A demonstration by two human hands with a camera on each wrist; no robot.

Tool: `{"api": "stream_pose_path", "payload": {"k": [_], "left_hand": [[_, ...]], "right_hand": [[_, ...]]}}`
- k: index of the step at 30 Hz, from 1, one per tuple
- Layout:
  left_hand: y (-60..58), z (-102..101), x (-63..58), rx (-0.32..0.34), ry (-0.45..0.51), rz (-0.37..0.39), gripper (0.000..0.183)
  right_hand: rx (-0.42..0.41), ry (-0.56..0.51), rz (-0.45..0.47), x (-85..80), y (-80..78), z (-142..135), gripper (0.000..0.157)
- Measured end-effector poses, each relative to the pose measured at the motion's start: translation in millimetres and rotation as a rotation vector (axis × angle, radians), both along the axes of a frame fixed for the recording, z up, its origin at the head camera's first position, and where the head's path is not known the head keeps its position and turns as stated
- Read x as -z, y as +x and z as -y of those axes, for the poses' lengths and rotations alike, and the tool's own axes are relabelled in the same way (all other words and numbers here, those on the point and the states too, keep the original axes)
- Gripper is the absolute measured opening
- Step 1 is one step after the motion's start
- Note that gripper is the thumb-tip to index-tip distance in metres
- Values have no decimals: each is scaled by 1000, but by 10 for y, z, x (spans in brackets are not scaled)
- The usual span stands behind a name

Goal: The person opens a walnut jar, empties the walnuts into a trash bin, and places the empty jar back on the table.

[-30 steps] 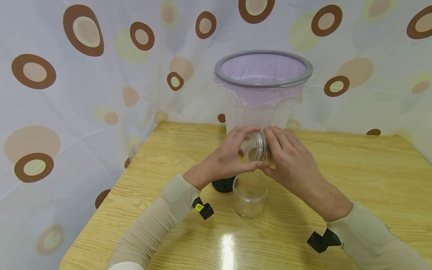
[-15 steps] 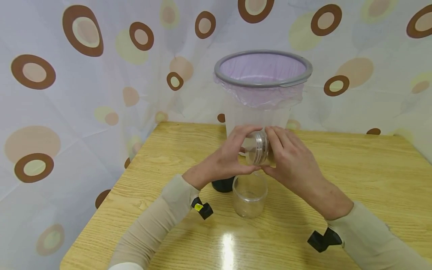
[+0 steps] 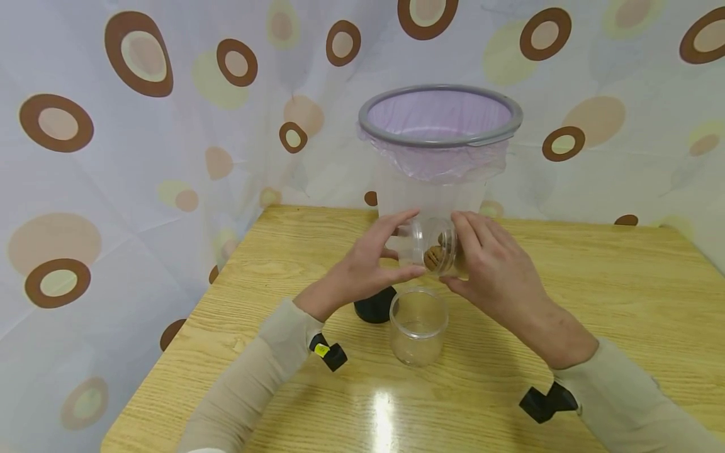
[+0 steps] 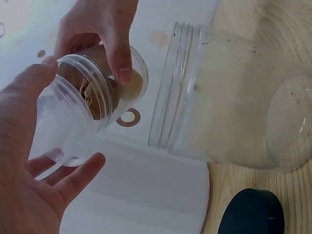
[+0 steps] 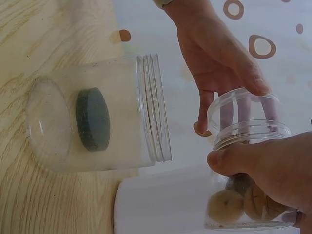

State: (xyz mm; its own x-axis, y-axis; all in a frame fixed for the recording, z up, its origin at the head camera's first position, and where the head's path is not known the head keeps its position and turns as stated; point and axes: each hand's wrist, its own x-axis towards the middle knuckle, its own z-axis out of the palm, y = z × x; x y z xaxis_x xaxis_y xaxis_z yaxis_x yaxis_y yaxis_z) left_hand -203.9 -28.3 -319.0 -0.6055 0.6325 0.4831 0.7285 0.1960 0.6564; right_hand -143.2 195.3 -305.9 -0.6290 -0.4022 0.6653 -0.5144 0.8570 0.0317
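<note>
Above the table my left hand (image 3: 362,267) holds a clear plastic lid (image 4: 63,126) by its edge, thumb on one side and fingers on the other. My right hand (image 3: 498,270) grips a small clear jar (image 5: 253,132) lying tilted on its side, its threaded mouth facing the lid. Inside the jar are several round brown walnuts (image 3: 433,258), partly hidden by the right fingers. The lid stands just off the mouth, its rim overlapping the jar's in the left wrist view. Below both hands an open, empty clear jar (image 3: 419,333) stands upright on the table.
A dark round lid (image 3: 374,308) lies on the wooden table (image 3: 612,314), left of the standing jar. Behind the hands stands a tall pale bin with a grey rim (image 3: 442,143) and a pink liner (image 3: 436,165). A patterned curtain (image 3: 141,207) hangs round the table.
The clear lid has come away from the small jar and moved left with my left hand. The jar's mouth and the walnuts now show. The right hand has turned the jar only slightly.
</note>
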Motion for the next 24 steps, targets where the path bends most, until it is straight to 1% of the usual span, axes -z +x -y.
{"api": "stream_pose_path", "payload": {"k": [3, 6, 13, 15, 21, 24], "left_hand": [[-11, 73, 32, -23, 1, 4, 82], [-31, 146, 64, -45, -11, -15, 81], [-76, 304, 123, -105, -88, -52, 78], [-90, 354, 146, -129, -113, -69, 77], [-150, 521, 265, -223, -192, -115, 75], [-180, 595, 318, -269, -236, -154, 74]], "right_hand": [[1, -5, 6, 5, 1, -15, 98], [2, -12, 9, 7, 1, -33, 98], [6, -48, 39, -7, 19, -71, 93], [10, -60, 55, -9, 21, -79, 93], [21, -83, 86, -17, 26, -108, 93], [25, -90, 92, -28, 26, -119, 93]]}}
